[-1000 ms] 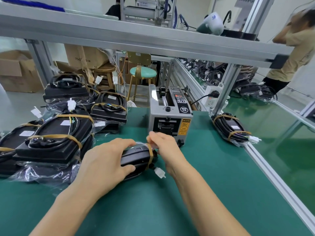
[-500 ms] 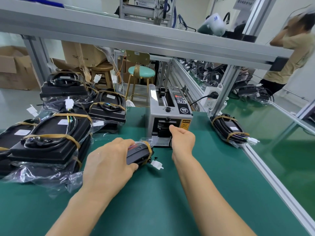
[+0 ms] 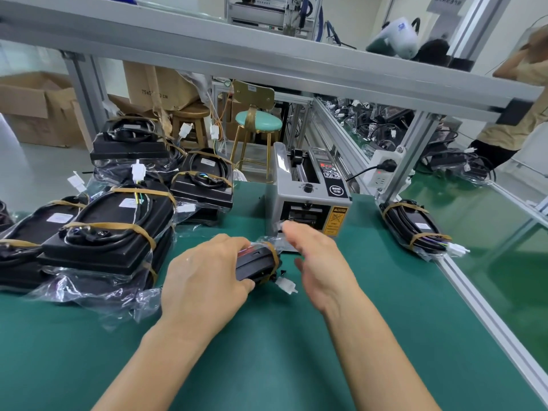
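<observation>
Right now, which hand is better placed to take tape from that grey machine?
The right hand, probably: its fingers stretch toward the grey machine's front slot, while the left hand grips the bagged black unit on the green mat.

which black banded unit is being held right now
The unit before the tape dispenser, gripped by the left hand; the stacked units and the lone unit at right lie untouched.

I see my L hand (image 3: 204, 280) gripping the bagged black unit (image 3: 256, 262) on the green counter (image 3: 296, 351); R hand (image 3: 320, 262), fingers (image 3: 292, 231) straight, just before the tape dispenser (image 3: 308, 209).
</observation>
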A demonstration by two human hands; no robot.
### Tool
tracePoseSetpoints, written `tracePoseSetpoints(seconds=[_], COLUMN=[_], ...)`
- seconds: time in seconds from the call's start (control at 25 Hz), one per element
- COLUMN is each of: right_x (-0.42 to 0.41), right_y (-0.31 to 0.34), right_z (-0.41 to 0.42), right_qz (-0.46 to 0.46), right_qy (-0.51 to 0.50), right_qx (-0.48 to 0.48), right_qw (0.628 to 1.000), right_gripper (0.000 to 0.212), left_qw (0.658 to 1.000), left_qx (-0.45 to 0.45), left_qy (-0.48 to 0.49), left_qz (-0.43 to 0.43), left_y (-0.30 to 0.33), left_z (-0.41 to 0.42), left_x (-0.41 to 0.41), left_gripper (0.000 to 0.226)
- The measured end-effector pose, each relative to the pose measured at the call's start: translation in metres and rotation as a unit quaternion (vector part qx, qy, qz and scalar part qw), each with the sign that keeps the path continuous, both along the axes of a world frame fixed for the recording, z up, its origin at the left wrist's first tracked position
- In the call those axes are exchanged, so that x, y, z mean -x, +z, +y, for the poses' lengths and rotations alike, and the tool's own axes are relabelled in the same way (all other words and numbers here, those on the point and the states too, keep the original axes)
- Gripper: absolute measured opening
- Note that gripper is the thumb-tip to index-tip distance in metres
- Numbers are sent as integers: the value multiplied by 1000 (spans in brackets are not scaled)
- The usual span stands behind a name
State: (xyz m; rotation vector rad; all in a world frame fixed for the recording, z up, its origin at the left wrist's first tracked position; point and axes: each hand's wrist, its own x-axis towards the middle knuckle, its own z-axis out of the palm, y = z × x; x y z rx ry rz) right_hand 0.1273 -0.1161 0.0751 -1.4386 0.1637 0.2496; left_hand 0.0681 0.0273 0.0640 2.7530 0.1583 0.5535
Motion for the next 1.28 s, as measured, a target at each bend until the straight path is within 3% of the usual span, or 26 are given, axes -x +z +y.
tracePoseSetpoints(seconds=[0.08,0.84,1.08,1.28], right_x=[23,29,30,31], right_y=[-2,-24,-24,-28], right_z=[5,21,24,25], right_qz=[-21,-60,-89,-100], right_qy=[62,-23,-45,-66], right_qx=[-3,25,61,58], right_qw=[998,998,993,991], right_gripper=[15,11,14,18], left_qw=[1000,1000,998,998], left_qx=[1,9,55,46], left_qy=[4,7,17,43], left_qz=[0,14,-11,-15], left_y=[0,3,7,9], left_z=[-1,-6,-11,-14], left_x=[0,4,6,3], left_gripper=[41,40,19,22])
